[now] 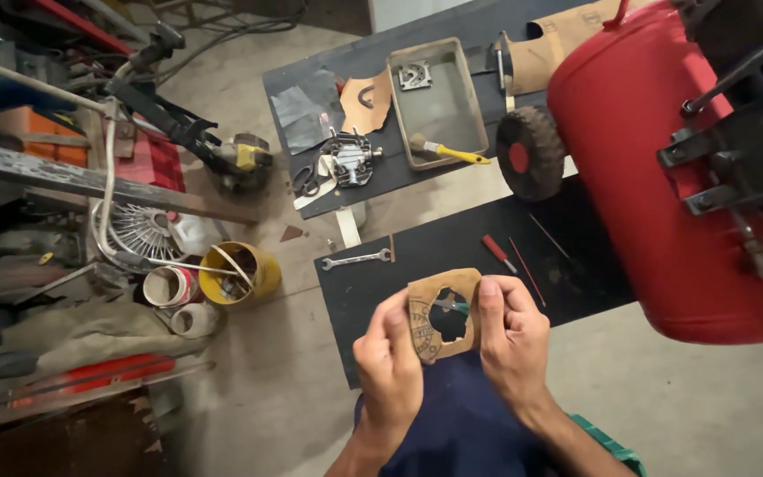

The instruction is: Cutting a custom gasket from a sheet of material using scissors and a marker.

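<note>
**Two hands hold a cut cardboard piece above the dark counter**

The person holds a brown cardboard piece [441,311] with both hands, in front of the body and above the near edge of the dark counter [452,243]. The piece is roughly square and has a large irregular hole cut in its middle, so only a frame of material remains around it.

The left hand [388,362] grips the left edge; its fingers [396,320] are closed on the cardboard, the thumb in front. The right hand [511,331] takes the right edge in the same way, its fingers pinched shut on the border. Something thin and green shows through the hole, but I cannot tell what it is.

I judge the piece to be very light, thin and a little flexible. The narrow parts around the hole look weak and could bend or tear under a hard squeeze or a twist. The better places to hold it seem to be the wider borders on both sides, where the hands are now.

On the counter behind lie a small wrench [356,260] and a screwdriver with a red handle [497,252]. Farther away is a shallow tray [399,115], with a yellow-handled brush [446,151] resting across its edge. A big red tank [655,177] with a black wheel [531,153] stands at the right.
</note>
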